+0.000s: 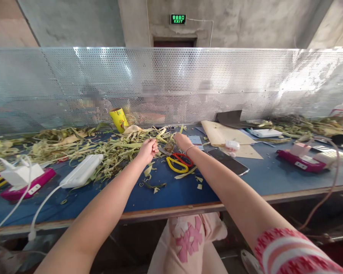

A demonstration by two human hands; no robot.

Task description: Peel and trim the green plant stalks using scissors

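My left hand (149,149) is closed in a pinch above the blue table, beside a heap of dried, pale green plant strips (114,149). Whatever its fingers hold is too small to make out. Just to the right, my right hand (183,142) is closed too, its fingertips turned away over loose plant bits, so their grip is hidden. Scissors (169,162) with one yellow and one red handle loop lie between and below the hands, blades pointing toward the left hand. Curled scraps (156,187) are scattered on the blue tabletop (171,198) nearer me.
A dark phone (228,161) lies right of my right wrist, near brown paper (225,133). On the left are a white power bank (82,171) and a magenta power strip (31,184). A yellow roll (118,118) leans before the perforated metal screen (171,76); people sit behind it.
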